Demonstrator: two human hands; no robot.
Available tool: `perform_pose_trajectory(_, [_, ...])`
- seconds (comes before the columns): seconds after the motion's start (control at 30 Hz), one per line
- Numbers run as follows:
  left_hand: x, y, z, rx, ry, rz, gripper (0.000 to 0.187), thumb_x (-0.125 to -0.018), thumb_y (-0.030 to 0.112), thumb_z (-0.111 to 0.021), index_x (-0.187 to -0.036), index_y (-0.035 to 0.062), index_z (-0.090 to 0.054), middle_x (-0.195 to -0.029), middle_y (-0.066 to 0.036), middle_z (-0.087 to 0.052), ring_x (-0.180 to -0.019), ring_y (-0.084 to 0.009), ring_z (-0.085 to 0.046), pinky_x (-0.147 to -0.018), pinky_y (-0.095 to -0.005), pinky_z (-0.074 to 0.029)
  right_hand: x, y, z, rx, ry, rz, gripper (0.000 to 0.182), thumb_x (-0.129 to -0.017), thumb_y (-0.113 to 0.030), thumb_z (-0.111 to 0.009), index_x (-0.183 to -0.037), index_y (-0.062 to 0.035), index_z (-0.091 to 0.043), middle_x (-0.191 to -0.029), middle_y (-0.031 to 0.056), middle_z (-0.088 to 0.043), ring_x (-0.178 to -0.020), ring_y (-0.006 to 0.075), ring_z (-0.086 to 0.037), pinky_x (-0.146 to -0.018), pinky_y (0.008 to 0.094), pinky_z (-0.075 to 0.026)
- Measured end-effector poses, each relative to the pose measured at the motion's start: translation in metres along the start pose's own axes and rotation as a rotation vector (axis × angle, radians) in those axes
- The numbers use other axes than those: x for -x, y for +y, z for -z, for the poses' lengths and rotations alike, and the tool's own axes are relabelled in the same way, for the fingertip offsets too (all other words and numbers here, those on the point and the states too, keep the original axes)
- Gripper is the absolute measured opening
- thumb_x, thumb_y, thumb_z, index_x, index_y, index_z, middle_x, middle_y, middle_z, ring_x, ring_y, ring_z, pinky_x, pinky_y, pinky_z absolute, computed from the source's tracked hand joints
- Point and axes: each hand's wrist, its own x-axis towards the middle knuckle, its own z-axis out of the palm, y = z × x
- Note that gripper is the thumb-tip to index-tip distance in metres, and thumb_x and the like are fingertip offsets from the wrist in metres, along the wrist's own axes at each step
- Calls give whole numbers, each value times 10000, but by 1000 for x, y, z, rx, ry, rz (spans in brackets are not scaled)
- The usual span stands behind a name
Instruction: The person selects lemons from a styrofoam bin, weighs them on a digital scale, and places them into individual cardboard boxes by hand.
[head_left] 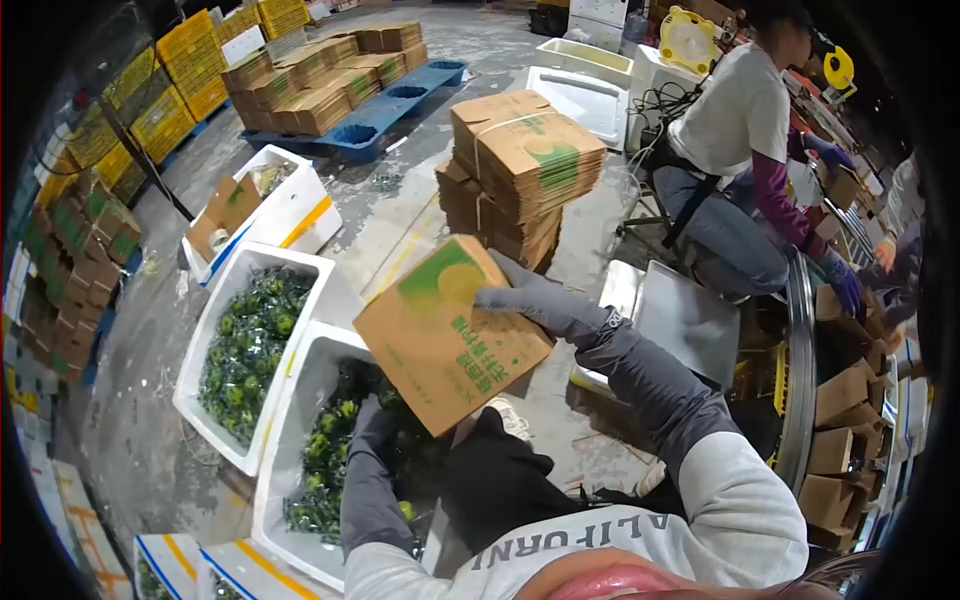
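Observation:
My right hand, in a grey glove, grips the upper right edge of a brown cardboard box with a green and yellow print. The box is tilted in front of me, over the edge of a white foam box. Down inside that foam box, my left hand, also gloved in grey, is among green fruits in clear plastic wrapping. Its fingers are partly hidden, and whether they hold a fruit does not show. A second foam box with similar wrapped green fruits stands to the left.
Strapped stacks of flat cardboard stand ahead. Behind them, a blue pallet bears more cardboard. A foam lid lies to my right. A seated person works by a metal-edged line holding cardboard boxes. Yellow crates are stacked far left.

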Motion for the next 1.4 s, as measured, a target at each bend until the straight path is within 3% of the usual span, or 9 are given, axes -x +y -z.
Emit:
perform_pose_trajectory(0.07, [48, 64, 31, 776, -424, 121, 494, -689, 190, -753, -1104, -30, -601, -1023, -191, -654, -949, -339, -628, -809, -377, -495, -9, 1, -17, 42, -79, -48, 816, -815, -274, -685, -1425, -36, -200, -1279, 130, -464, -1148, 184, -478, -949, 310, -414])
perform_pose_trajectory(0.1, [48, 50, 39, 135, -607, -228, 418, -839, 112, -595, -1234, 21, -492, -1176, -163, -570, -1096, -243, -537, -875, -371, -460, -13, 1, -24, 70, -118, -73, 810, -818, -275, -682, -1425, -37, -202, -1279, 132, -464, -1151, 184, -478, -944, 310, -418])
perform_pose_trajectory(0.13, [56, 40, 40, -88, -638, -332, 420, -838, 114, -596, -1234, 19, -491, -1178, -168, -566, -1096, -250, -535, -880, -371, -456, -16, 4, -31, 65, -162, -2, 843, -794, -297, -700, -1417, -17, -206, -1276, 148, -470, -1146, 192, -487, -927, 310, -432])
perform_pose_trajectory(0.5, [185, 17, 69, -394, -208, -258, 448, -825, 130, -602, -1238, 4, -482, -1206, -223, -518, -1099, -322, -508, -933, -375, -407, -83, 61, -153, 699, -464, -109, 900, -694, -449, -720, -1355, 10, -318, -1136, 215, -584, -966, 295, -614, -815, 357, -502])
perform_pose_trajectory(0.77, [244, 8, 83, -406, 386, -213, 469, -816, 141, -607, -1241, -8, -475, -1225, -264, -483, -1101, -374, -489, -971, -377, -372, -78, 154, -155, 19, -559, -482, 788, -741, -330, -739, -1349, -31, -336, -1162, 133, -570, -1004, 187, -582, -853, 335, -479])
perform_pose_trajectory(0.9, [245, 7, 118, -9, 609, 354, 483, -846, 224, -590, -1238, -34, -472, -1235, -272, -470, -1112, -375, -474, -985, -391, -357, -71, 155, -154, 226, -466, -429, 785, -753, -398, -707, -1337, -18, -346, -1128, 119, -577, -976, 184, -583, -837, 315, -474])
perform_pose_trajectory(0.93, [236, -19, 107, 368, 720, 243, 478, -812, 273, -621, -1118, -81, -521, -1045, -253, -575, -956, -396, -557, -840, -466, -443, -71, 163, -155, 186, -470, -465, 774, -751, -411, -701, -1328, -17, -367, -1124, 119, -581, -972, 184, -583, -840, 313, -471])
perform_pose_trajectory(1.03, [211, -80, 81, -246, 461, 608, 452, -859, 305, -576, -1118, -63, -532, -1028, -264, -595, -947, -407, -561, -814, -459, -456, -80, 179, -153, 64, -470, -551, 749, -746, -449, -685, -1300, -14, -432, -1111, 117, -595, -960, 185, -583, -848, 308, -462])
perform_pose_trajectory(1.4, [185, -66, 91, 31, 179, 435, 476, -880, 373, -530, -1114, -41, -547, -1075, -260, -587, -967, -419, -554, -849, -455, -434, -76, 191, -137, 117, -459, -524, 618, -772, -432, -679, -1229, -40, -540, -1117, 105, -598, -967, 181, -579, -843, 332, -465])
